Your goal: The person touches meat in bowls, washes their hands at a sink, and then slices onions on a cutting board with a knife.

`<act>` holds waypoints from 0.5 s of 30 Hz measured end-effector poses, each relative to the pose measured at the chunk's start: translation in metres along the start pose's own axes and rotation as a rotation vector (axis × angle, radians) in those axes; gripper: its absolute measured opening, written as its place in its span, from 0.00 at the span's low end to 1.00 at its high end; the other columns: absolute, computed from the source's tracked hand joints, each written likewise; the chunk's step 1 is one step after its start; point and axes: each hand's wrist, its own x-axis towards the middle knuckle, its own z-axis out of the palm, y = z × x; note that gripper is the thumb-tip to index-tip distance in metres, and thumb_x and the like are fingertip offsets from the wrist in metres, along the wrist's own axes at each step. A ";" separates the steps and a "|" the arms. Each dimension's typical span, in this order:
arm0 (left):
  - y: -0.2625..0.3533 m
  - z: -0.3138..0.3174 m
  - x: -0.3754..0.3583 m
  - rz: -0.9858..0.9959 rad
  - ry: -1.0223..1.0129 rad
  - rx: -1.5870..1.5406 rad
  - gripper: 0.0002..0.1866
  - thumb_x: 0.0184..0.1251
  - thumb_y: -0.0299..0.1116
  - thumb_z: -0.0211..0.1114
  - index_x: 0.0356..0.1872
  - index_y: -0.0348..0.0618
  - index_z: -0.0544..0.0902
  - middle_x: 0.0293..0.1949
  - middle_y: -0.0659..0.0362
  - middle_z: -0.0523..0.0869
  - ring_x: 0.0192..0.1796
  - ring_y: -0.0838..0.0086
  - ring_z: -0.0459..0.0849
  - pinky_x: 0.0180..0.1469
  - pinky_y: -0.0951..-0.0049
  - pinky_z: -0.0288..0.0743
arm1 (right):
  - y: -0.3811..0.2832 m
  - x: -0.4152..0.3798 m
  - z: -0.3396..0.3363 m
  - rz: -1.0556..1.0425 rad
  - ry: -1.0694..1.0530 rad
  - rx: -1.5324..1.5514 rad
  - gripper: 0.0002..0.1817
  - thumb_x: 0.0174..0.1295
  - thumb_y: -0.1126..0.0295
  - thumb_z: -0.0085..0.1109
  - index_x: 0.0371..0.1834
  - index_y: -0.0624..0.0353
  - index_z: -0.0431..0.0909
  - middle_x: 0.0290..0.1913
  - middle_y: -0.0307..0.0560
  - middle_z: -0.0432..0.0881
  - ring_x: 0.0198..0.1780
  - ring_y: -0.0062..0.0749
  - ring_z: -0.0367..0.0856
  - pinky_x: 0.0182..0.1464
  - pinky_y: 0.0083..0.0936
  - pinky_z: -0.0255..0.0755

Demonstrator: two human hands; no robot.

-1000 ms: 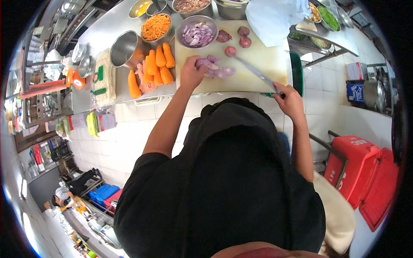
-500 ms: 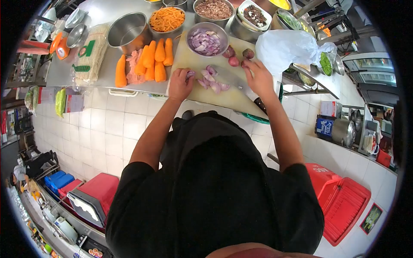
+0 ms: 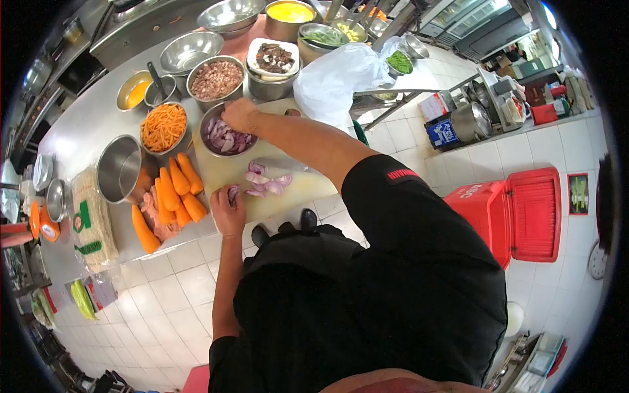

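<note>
My left hand (image 3: 229, 211) rests at the near left of the pale cutting board (image 3: 216, 171), its fingers closed around a piece of red onion (image 3: 234, 191). To its right lies a loose pile of cut red onion (image 3: 267, 179). My right hand (image 3: 241, 116) reaches across the board to the metal bowl (image 3: 252, 145). Its fingers curl over the bowl's far right rim, with the fingertips partly hidden. Chopped red onion (image 3: 226, 139) fills much of that bowl. Beyond my right forearm shows a whole red onion (image 3: 293, 112). The forearm hides part of the board.
Peeled carrots (image 3: 171, 190) and a deep metal pot (image 3: 121, 169) stand left of the board. Behind are bowls of shredded carrot (image 3: 164, 127) and chopped meat (image 3: 216, 80). A white plastic bag (image 3: 341, 82) lies at the right. A red bin (image 3: 481, 213) stands on the floor.
My right hand has moved from the whole onions to the bowl of chopped onion. My left hand still holds its onion piece. The view has turned, and my forearm now covers the knife's handle.
</note>
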 end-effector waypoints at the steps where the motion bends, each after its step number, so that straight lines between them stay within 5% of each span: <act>1: 0.000 -0.001 0.000 -0.004 -0.011 -0.006 0.19 0.64 0.29 0.70 0.55 0.38 0.81 0.50 0.44 0.81 0.53 0.47 0.80 0.57 0.52 0.76 | 0.000 -0.002 0.005 -0.009 0.009 0.003 0.12 0.65 0.67 0.57 0.42 0.57 0.90 0.49 0.57 0.86 0.49 0.49 0.90 0.47 0.44 0.85; 7: -0.004 0.000 0.000 0.036 -0.006 -0.041 0.18 0.64 0.28 0.70 0.55 0.37 0.80 0.49 0.43 0.81 0.53 0.45 0.80 0.57 0.52 0.75 | -0.006 -0.031 -0.035 0.047 0.131 0.243 0.16 0.55 0.65 0.66 0.46 0.59 0.86 0.47 0.59 0.87 0.47 0.52 0.90 0.47 0.42 0.84; 10: -0.002 0.000 0.001 0.055 -0.002 -0.053 0.18 0.64 0.27 0.70 0.54 0.36 0.80 0.48 0.44 0.81 0.51 0.45 0.80 0.55 0.52 0.76 | -0.006 -0.069 -0.066 0.240 0.350 0.667 0.18 0.53 0.66 0.69 0.47 0.59 0.81 0.41 0.60 0.86 0.42 0.57 0.88 0.45 0.42 0.83; 15: -0.003 0.005 0.002 0.065 -0.007 -0.053 0.16 0.64 0.25 0.70 0.52 0.35 0.81 0.47 0.44 0.81 0.49 0.47 0.81 0.52 0.54 0.78 | 0.025 -0.217 -0.089 0.599 0.770 1.603 0.09 0.63 0.78 0.61 0.45 0.58 0.80 0.32 0.40 0.82 0.31 0.27 0.80 0.32 0.30 0.76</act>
